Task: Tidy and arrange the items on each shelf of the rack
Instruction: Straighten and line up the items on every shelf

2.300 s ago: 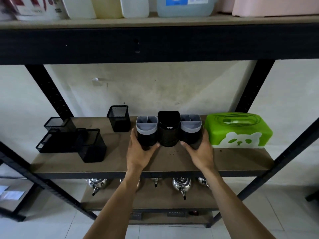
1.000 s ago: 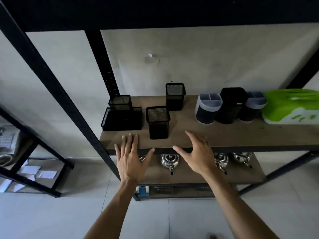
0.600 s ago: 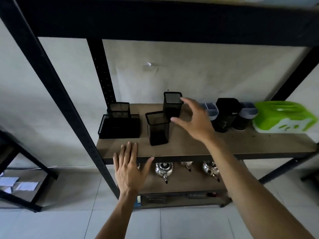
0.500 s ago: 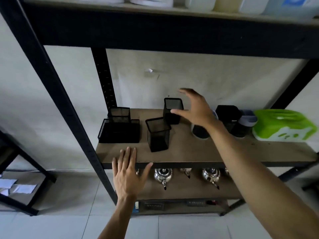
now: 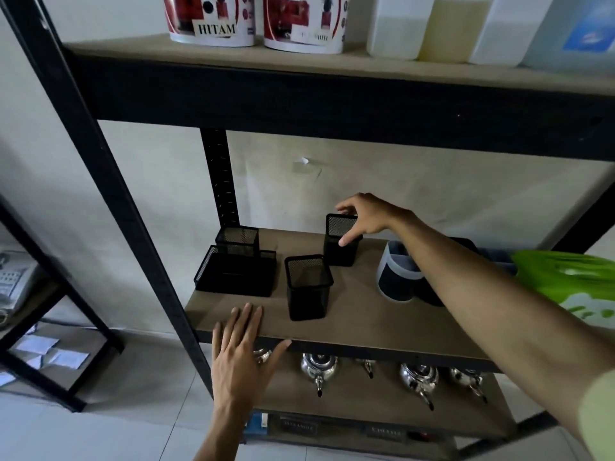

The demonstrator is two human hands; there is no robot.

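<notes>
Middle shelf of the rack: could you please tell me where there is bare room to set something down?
The wooden middle shelf is bare between the front black mesh pen cup and the grey-rimmed divided holder, and along its front edge. Crowded: the left, around the black mesh desk organiser, and the right, by the green tissue box.

A single head-worn view looks forward and down at the rack (image 5: 109, 181) from close in front, near its left post. The middle shelf (image 5: 366, 314) fills the centre, the upper shelf's edge runs overhead, and the bottom shelf shows below.
</notes>
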